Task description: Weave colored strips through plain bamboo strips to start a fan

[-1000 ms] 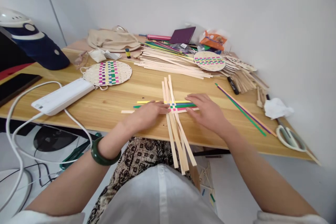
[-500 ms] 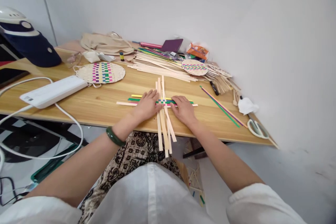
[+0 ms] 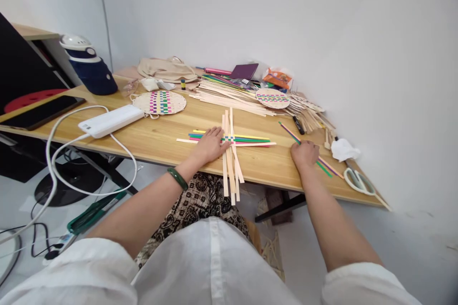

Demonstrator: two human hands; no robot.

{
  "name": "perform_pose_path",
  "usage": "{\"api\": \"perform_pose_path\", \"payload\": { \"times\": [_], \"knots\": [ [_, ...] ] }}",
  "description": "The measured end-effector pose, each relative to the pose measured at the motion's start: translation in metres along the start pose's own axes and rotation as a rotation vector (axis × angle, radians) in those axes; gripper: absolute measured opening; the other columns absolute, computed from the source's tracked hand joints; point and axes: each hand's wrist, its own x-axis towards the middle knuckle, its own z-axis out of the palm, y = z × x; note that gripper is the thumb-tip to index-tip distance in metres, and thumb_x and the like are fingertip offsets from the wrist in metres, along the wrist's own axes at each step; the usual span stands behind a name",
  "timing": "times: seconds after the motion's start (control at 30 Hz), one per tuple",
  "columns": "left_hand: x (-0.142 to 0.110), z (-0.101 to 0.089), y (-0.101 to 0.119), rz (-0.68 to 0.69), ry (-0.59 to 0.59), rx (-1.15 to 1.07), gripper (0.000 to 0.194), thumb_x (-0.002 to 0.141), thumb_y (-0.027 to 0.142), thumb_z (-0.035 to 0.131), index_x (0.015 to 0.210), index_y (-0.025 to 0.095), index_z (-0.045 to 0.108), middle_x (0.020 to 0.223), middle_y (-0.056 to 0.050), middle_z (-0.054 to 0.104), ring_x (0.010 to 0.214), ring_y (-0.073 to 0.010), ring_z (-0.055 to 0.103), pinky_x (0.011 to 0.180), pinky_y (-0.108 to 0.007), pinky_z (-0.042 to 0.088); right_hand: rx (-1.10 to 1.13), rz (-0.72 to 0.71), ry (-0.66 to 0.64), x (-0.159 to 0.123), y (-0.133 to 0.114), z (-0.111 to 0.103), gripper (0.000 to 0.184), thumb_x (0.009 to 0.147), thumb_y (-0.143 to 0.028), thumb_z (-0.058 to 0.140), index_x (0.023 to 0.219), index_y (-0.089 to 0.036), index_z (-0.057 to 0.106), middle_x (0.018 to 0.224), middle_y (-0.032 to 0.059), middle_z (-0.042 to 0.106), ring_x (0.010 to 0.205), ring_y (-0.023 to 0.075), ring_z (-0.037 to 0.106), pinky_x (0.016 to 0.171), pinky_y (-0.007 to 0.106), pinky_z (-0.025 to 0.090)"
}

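A small weave (image 3: 229, 139) lies near the front edge of the wooden table (image 3: 161, 138). It is made of pale upright strips (image 3: 231, 171) that overhang the edge, crossed by coloured strips (image 3: 250, 139). My left hand (image 3: 211, 145) lies flat on the weave's left side, fingertips at the crossing. My right hand (image 3: 304, 152) is out to the right. Its fingers curl over a few loose green, pink and purple strips (image 3: 329, 167) that lie slanted on the table.
Scissors (image 3: 358, 181) and a crumpled tissue (image 3: 343, 149) lie by the right wall. Two round woven mats (image 3: 164, 102) (image 3: 272, 98), a pile of strips (image 3: 229, 95) and a black marker (image 3: 298, 125) lie behind. At the left are a white cabled box (image 3: 110, 120) and a helmet (image 3: 89, 64).
My right hand has left the weave and moved right onto the loose coloured strips. My left hand stays on the weave. My view has swung and pulled back.
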Motion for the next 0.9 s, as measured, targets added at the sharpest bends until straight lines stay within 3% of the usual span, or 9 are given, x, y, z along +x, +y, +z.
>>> {"api": "perform_pose_path", "payload": {
  "times": [0.27,0.53,0.9],
  "knots": [
    [0.0001,-0.0002,-0.0011,0.018,0.015,-0.011,0.067,0.096,0.055,0.039,0.139,0.004,0.049,0.151,-0.021,0.044,0.144,-0.0302,0.037,0.121,-0.040,0.024,0.011,-0.028,-0.012,0.0011,-0.0017,0.0013,0.044,0.087,-0.020,0.043,0.118,0.002,0.066,0.116,0.0299,0.063,0.113,0.0366,0.052,0.092,0.045,0.039],
    [0.0016,0.0033,-0.0042,0.027,0.045,-0.025,0.063,0.095,0.056,0.041,0.136,0.009,0.052,0.149,-0.019,0.048,0.142,-0.0307,0.040,0.119,-0.044,0.028,0.028,-0.041,-0.008,0.0022,-0.0010,0.0024,0.040,0.089,-0.020,0.039,0.104,-0.001,0.072,0.108,0.0280,0.065,0.108,0.0351,0.053,0.086,0.043,0.038],
    [0.0007,0.0017,-0.0037,0.042,0.047,-0.015,0.064,0.096,0.056,0.040,0.134,0.006,0.054,0.147,-0.020,0.049,0.140,-0.0305,0.041,0.119,-0.042,0.028,0.057,0.013,-0.002,0.0022,-0.0026,0.0028,0.037,0.089,-0.019,0.039,0.106,-0.004,0.068,0.109,0.0257,0.066,0.108,0.0338,0.056,0.085,0.043,0.042]
  ]
}}
